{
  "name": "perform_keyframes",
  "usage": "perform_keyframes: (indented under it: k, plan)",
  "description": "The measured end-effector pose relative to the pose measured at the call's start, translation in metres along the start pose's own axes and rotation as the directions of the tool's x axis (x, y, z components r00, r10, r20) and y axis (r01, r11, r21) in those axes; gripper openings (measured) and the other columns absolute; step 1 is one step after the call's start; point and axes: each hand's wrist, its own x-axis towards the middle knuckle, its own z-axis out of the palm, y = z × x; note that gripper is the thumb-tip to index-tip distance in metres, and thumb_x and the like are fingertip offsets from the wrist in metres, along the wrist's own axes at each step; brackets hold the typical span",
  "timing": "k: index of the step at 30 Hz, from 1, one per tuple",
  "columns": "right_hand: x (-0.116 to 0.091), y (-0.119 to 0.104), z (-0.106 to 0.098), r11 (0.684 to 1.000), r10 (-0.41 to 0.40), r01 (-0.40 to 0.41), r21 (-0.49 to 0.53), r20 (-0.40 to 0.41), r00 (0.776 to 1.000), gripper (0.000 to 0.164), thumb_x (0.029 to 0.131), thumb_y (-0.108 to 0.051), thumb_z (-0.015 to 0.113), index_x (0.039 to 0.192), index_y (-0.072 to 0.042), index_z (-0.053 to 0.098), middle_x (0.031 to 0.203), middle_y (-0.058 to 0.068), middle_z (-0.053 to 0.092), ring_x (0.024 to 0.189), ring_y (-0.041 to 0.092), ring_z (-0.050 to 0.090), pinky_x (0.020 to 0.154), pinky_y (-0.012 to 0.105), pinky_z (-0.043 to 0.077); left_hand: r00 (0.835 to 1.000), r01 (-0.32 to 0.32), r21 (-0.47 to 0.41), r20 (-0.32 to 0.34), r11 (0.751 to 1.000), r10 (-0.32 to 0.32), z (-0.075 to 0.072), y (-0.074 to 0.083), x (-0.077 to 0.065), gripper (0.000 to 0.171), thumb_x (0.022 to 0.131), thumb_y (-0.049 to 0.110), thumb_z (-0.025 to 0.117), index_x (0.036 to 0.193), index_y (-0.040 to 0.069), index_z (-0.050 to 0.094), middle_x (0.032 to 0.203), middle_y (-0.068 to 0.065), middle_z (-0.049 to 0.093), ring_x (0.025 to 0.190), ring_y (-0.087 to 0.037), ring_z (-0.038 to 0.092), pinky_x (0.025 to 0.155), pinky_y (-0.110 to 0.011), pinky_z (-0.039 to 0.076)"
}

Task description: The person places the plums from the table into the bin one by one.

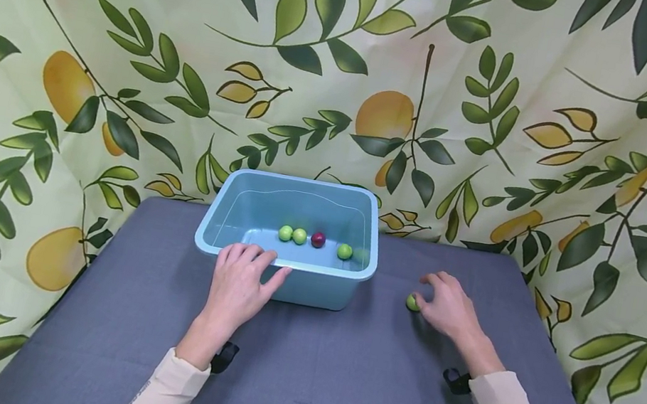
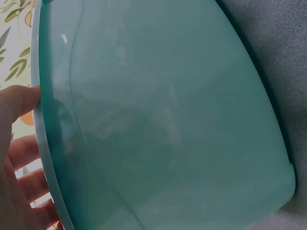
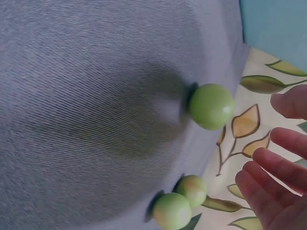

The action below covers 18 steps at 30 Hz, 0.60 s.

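Note:
A light blue plastic bin (image 1: 277,280) holds several small round green fruits (image 1: 299,236) and a dark red one (image 1: 318,239). My left hand (image 1: 237,288) rests on its near rim; in the left wrist view the thumb (image 2: 24,99) touches the rim and the fingertips are hidden behind it. To the right of the bin, my right hand (image 1: 450,311) hovers low over the table at a green fruit (image 1: 412,302). In the right wrist view its fingers are spread, apart from the nearest green fruit (image 3: 211,106). Nothing is in that hand.
Two more green fruits (image 3: 172,211) lie together on the table in the right wrist view; the head view does not show them. A dark grey cloth covers the table (image 1: 318,381). Behind and beside it hangs a leaf-patterned curtain (image 1: 318,85). Each wrist wears a black strap.

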Motion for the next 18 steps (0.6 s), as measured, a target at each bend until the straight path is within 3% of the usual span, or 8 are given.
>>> perform_keyframes:
  k: [18]
  plan:
    - [-0.002,0.009,0.023,0.999,0.013,-0.014,0.033,0.035,0.999,0.035,0.087,-0.016,0.073,0.114,0.005,0.068,0.114,0.024,0.065,0.106,0.041,0.062,0.089,0.057,0.051,1.000,0.011,-0.003,0.006,1.000,-0.011,0.000,0.000,0.000,0.035,0.091,0.037,0.077,0.108,0.007,0.077,0.100,-0.013,0.071,0.096,-0.034,0.058,0.094,-0.053,0.043]
